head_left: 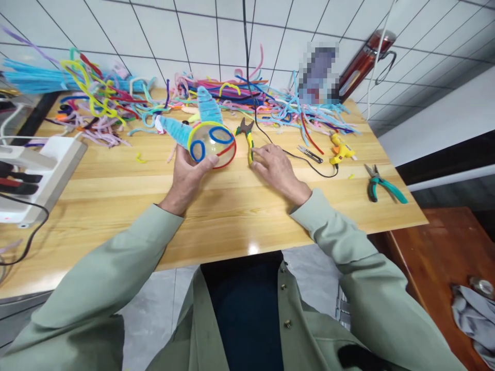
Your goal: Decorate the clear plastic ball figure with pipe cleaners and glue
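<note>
My left hand (pixel 187 178) holds a clear round craft piece (pixel 209 146), its thumb on the near rim. A yellow and red pipe cleaner edges the piece, and two blue loops and a red strip lie across its face. Two fluffy light-blue ears (pixel 209 107) stick out from its far side. My right hand (pixel 276 170) rests on the table, thumb and forefinger at the yellow handle of the cutting pliers (pixel 249 141). Those pliers lie with their dark jaws pointing away from me. Whether the fingers grip the handle firmly is hard to see.
Piles of coloured pipe cleaners (pixel 232 93) line the tiled wall. To the right lie thread snips (pixel 310 154), a yellow glue gun (pixel 342 149) with a black cord, and teal pliers (pixel 384 186). A red thermos (pixel 365 64) leans behind. A white power strip (pixel 42 180) stands left.
</note>
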Motion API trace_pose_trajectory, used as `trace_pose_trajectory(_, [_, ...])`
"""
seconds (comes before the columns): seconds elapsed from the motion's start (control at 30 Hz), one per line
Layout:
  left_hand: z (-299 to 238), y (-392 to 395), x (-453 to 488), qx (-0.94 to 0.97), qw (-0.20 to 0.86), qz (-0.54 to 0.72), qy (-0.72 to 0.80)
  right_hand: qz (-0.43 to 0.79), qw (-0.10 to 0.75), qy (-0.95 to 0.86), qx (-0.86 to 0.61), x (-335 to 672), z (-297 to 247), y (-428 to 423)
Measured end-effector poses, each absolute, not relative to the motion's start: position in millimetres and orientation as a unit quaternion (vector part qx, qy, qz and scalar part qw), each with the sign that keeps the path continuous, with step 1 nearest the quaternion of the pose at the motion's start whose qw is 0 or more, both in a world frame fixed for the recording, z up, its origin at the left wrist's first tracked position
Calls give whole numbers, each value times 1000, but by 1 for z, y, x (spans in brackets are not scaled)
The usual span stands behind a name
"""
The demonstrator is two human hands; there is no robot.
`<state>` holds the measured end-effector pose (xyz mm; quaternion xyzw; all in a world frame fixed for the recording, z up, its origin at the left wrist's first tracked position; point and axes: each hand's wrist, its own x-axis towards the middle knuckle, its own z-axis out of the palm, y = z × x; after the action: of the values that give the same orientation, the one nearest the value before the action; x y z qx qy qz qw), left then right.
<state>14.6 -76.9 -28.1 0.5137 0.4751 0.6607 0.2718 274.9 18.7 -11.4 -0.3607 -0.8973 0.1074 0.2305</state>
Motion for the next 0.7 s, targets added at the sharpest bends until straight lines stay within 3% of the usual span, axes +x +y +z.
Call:
trace_pose_trajectory(0.17, [-30,-69,24,499,304,666,463,87,178,-915,-353,262,-12,23])
trace_pose_trajectory(0.7, [-24,-18,33,561,291,591,502,163,273,-870,-378,269,-28,38])
